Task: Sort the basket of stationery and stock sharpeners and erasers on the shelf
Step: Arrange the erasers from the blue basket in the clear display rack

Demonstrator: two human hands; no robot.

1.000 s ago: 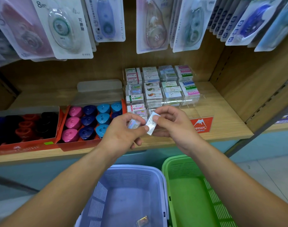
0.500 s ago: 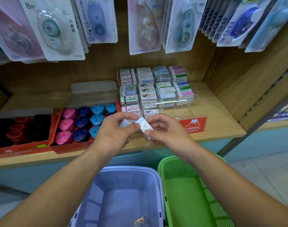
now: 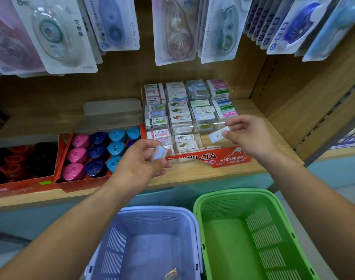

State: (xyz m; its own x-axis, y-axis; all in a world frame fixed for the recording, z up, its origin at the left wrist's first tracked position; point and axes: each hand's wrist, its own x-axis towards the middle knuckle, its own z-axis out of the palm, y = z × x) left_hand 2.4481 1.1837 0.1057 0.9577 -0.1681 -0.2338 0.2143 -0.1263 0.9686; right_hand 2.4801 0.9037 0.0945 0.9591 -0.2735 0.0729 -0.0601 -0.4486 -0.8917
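My right hand (image 3: 247, 136) pinches a small white and blue eraser (image 3: 218, 134) over the front right of the clear eraser display (image 3: 229, 157). My left hand (image 3: 138, 166) holds another wrapped eraser (image 3: 159, 154) in front of the display's left side. The display's compartments hold several stacked erasers (image 3: 180, 116). One small wrapped item (image 3: 171, 273) lies in the purple basket (image 3: 120, 239) below. The green basket (image 3: 273, 229) stands beside it on the right.
A red box of pink, blue and light-blue sharpeners (image 3: 95, 152) sits left of the display, with a box of red and black sharpeners (image 3: 21, 158) further left. Correction tape packs (image 3: 172, 29) hang above the wooden shelf (image 3: 192, 174).
My hands were together in front of the display. They have parted: the right hand moved right and up with its eraser, while the left stayed low with the other one.
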